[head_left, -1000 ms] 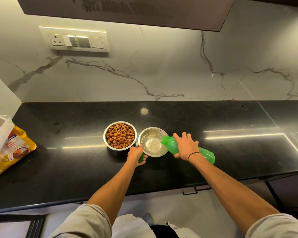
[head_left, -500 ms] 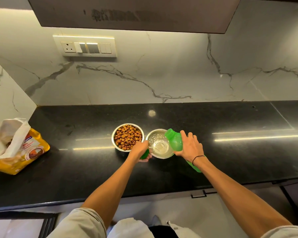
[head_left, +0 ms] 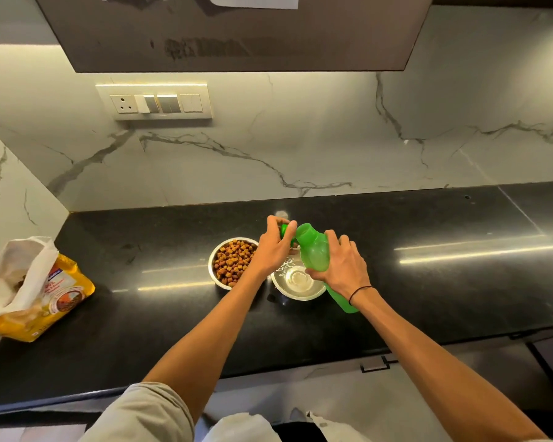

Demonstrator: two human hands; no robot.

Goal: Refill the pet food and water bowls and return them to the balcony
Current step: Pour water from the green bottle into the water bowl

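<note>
Her right hand (head_left: pixel 344 266) grasps the green bottle (head_left: pixel 315 250) above the water bowl (head_left: pixel 297 287); left hand (head_left: pixel 273 247) pinches its cap (head_left: pixel 284 231). Misthreading the cap could tip water onto the desk (head_left: pixel 428 298)

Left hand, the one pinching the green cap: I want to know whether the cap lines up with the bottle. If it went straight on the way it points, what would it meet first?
The left hand, pinching the green cap, would probably meet the green bottle's open mouth first; depth is unclear.
</note>
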